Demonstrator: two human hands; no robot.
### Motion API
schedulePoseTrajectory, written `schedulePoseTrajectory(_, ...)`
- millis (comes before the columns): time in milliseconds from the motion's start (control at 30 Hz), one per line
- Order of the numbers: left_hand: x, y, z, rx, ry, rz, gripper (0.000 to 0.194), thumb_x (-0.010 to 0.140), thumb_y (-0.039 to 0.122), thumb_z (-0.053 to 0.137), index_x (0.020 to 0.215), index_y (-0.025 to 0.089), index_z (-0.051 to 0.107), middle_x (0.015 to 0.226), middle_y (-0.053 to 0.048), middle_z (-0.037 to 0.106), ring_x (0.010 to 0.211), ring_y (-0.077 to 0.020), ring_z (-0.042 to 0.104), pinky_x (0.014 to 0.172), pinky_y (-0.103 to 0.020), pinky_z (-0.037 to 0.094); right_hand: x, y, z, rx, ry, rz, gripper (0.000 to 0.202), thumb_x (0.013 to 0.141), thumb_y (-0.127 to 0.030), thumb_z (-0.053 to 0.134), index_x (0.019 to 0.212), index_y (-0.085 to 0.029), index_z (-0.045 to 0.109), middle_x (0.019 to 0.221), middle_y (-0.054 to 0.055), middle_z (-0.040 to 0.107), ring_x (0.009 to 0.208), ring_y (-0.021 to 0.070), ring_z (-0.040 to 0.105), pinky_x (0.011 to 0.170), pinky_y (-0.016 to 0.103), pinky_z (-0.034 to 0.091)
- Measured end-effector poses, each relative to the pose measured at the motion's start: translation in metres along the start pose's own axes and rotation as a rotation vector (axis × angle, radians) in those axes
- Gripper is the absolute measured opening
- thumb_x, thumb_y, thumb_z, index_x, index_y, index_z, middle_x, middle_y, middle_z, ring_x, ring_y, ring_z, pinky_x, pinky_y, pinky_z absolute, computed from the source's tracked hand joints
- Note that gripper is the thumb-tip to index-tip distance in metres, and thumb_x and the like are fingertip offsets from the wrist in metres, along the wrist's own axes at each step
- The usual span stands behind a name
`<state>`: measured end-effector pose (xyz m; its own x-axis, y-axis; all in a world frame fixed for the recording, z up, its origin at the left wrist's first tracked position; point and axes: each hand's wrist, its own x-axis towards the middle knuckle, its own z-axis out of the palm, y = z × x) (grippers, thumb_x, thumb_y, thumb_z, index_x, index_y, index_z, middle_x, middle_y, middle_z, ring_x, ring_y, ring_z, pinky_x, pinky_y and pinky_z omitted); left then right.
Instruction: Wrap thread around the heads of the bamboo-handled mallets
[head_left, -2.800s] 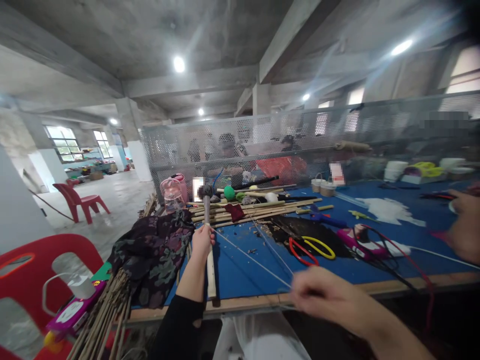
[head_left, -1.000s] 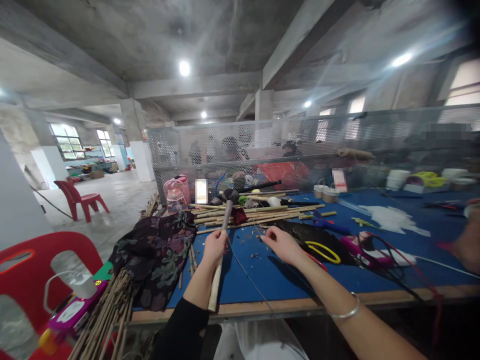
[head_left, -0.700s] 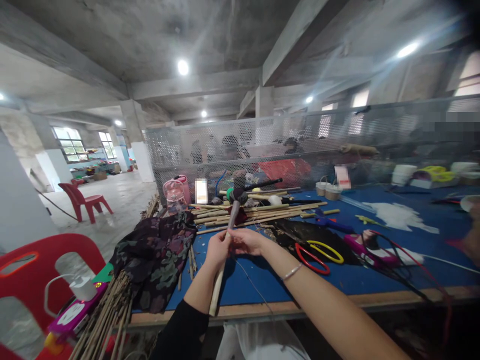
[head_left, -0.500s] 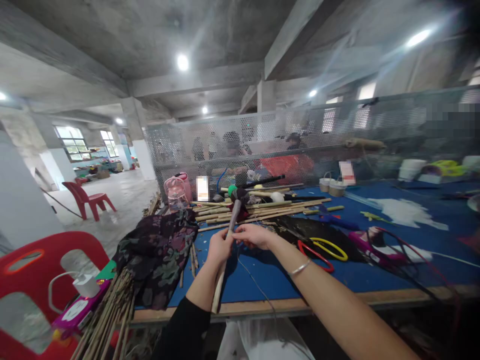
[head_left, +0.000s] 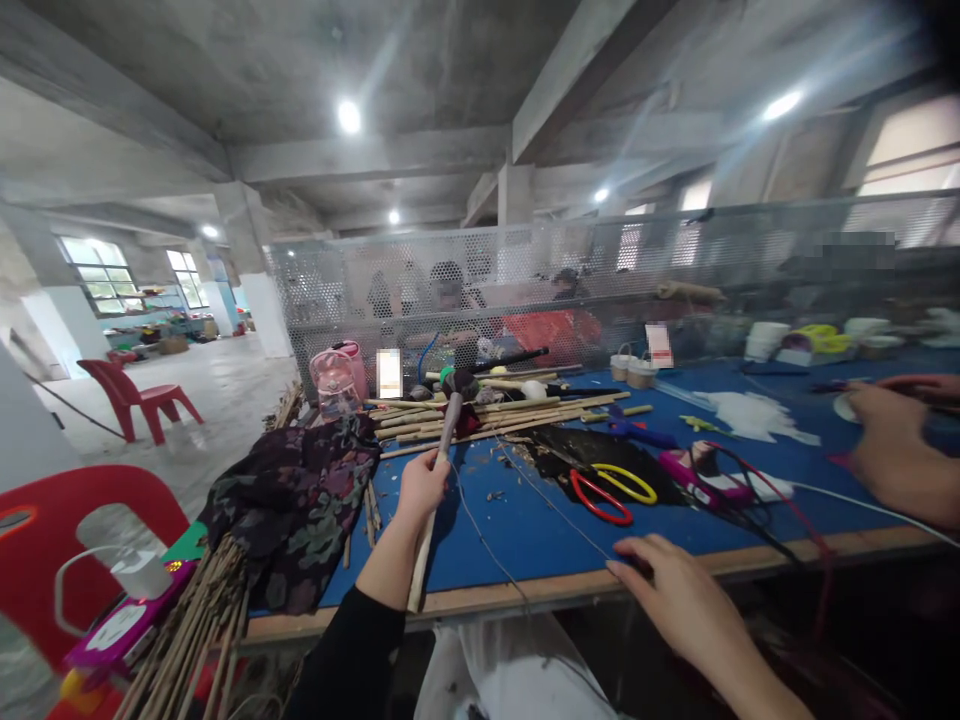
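On the blue table: the stick slants, its low end by the wood edge, its top pointing away from the person, with a dark lump at the top.
Left hand: fingers curled all the way around the stick, holding it near its middle.
Right hand: well apart from the stick, near the table's front edge; the thumb and pointer tips are close together and the other fingers are bent. A thin line meets the tips; I cannot tell if they pinch it.
String: hangs loose from near the left hand and goes down over the edge.
Scissors: red and yellow handles, lying beyond the right hand.
More sticks: in a pile behind the held one.
Flowery cloth: left of the left hand.
Other person's hand: far right, blurry.
Red chair: at the left.
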<state>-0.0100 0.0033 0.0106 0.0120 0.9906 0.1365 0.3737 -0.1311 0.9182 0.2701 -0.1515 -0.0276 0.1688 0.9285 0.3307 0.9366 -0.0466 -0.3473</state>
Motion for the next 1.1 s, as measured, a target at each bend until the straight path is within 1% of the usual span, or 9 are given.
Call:
schedulePoseTrajectory(133, -0.001, 0.002, -0.001, -0.003, 0.009, -0.019, 0.031, 0.073, 0.018, 0.048, 0.099, 0.013, 0.064, 0.044, 0.005, 0.046, 0.035, -0.0081, 0.041, 0.038, -0.018, 0.032, 0.003, -0.004, 0.01, 0.068, -0.002, -0.084, 0.024, 0.082, -0.032, 0.038, 0.07, -0.021, 0.056, 0.079, 0.006, 0.058, 0.077, 0.0212, 0.054, 0.069, 0.031, 0.039)
schedulePoseTrajectory(300, -0.001, 0.004, -0.002, -0.011, 0.017, -0.028, 0.031, 0.073, 0.02, 0.049, 0.099, 0.012, 0.064, 0.044, 0.004, 0.047, 0.034, -0.0076, 0.041, 0.037, -0.017, 0.031, 0.006, -0.022, 0.003, 0.122, -0.09, -0.108, 0.021, 0.081, -0.028, 0.037, 0.069, -0.019, 0.052, 0.075, 0.006, 0.056, 0.075, 0.0212, 0.051, 0.07, 0.032, 0.038)
schedulePoseTrajectory(500, -0.003, 0.007, -0.003, 0.014, 0.019, -0.046, 0.034, 0.072, 0.018, 0.048, 0.102, 0.013, 0.063, 0.044, 0.004, 0.047, 0.036, -0.008, 0.042, 0.037, -0.016, 0.031, -0.018, -0.08, -0.02, 0.591, -0.537, -0.165, 0.017, 0.082, -0.03, 0.039, 0.073, -0.019, 0.048, 0.073, 0.0, 0.053, 0.07, 0.0137, 0.049, 0.064, 0.022, 0.04)
schedulePoseTrajectory(567, -0.003, 0.007, -0.003, 0.01, 0.023, -0.049, 0.035, 0.072, 0.018, 0.048, 0.103, 0.013, 0.063, 0.044, 0.004, 0.047, 0.037, -0.0081, 0.042, 0.038, -0.016, 0.032, -0.02, -0.09, -0.023, 0.632, -0.595, -0.171, 0.015, 0.08, -0.03, 0.042, 0.073, -0.019, 0.049, 0.072, 0.0, 0.053, 0.069, 0.0135, 0.049, 0.063, 0.022, 0.04)
schedulePoseTrajectory(633, -0.002, 0.006, -0.002, 0.009, 0.02, -0.048, 0.035, 0.072, 0.018, 0.048, 0.103, 0.013, 0.063, 0.045, 0.004, 0.047, 0.038, -0.0082, 0.043, 0.038, -0.016, 0.032, -0.013, -0.09, -0.022, 0.59, -0.447, -0.131, 0.013, 0.078, -0.03, 0.046, 0.077, -0.019, 0.052, 0.078, 0.002, 0.055, 0.074, 0.0157, 0.051, 0.068, 0.026, 0.041)
schedulePoseTrajectory(733, 0.0, 0.001, -0.001, 0.003, 0.01, -0.023, 0.035, 0.073, 0.02, 0.048, 0.104, 0.014, 0.062, 0.047, 0.004, 0.047, 0.039, -0.0082, 0.044, 0.038, -0.016, 0.032, 0.014, -0.085, -0.013, 0.593, -0.065, -0.038, 0.027, 0.072, -0.034, 0.055, 0.095, -0.02, 0.053, 0.1, 0.007, 0.056, 0.089, 0.0206, 0.051, 0.079, 0.033, 0.039)
schedulePoseTrajectory(833, 0.001, -0.004, 0.002, -0.008, -0.018, 0.033, 0.032, 0.074, 0.022, 0.048, 0.101, 0.014, 0.063, 0.046, 0.005, 0.045, 0.037, -0.0071, 0.041, 0.037, -0.015, 0.031, 0.054, -0.093, 0.002, 0.858, 0.024, -0.04, 0.035, 0.072, -0.042, 0.056, 0.098, -0.019, 0.051, 0.098, 0.008, 0.056, 0.089, 0.0193, 0.053, 0.079, 0.032, 0.041)
schedulePoseTrajectory(967, 0.0, -0.005, 0.006, -0.035, -0.068, 0.087, 0.031, 0.074, 0.022, 0.049, 0.101, 0.013, 0.063, 0.047, 0.005, 0.046, 0.037, -0.006, 0.038, 0.037, -0.015, 0.03, 0.108, -0.131, 0.035, 1.172, -0.219, 0.105, 0.039, 0.068, -0.047, 0.061, 0.092, -0.018, 0.052, 0.089, 0.005, 0.058, 0.082, 0.0155, 0.055, 0.067, 0.025, 0.044)
schedulePoseTrajectory(1100, -0.001, -0.003, 0.008, -0.051, -0.071, 0.099, 0.028, 0.074, 0.022, 0.051, 0.097, 0.013, 0.065, 0.049, 0.004, 0.049, 0.039, -0.0064, 0.039, 0.039, -0.016, 0.03, 0.143, -0.162, 0.066, 1.297, -0.694, 0.163, 0.033, 0.073, -0.049, 0.057, 0.079, -0.017, 0.053, 0.068, 0.0, 0.056, 0.058, 0.0097, 0.053, 0.05, 0.019, 0.04)
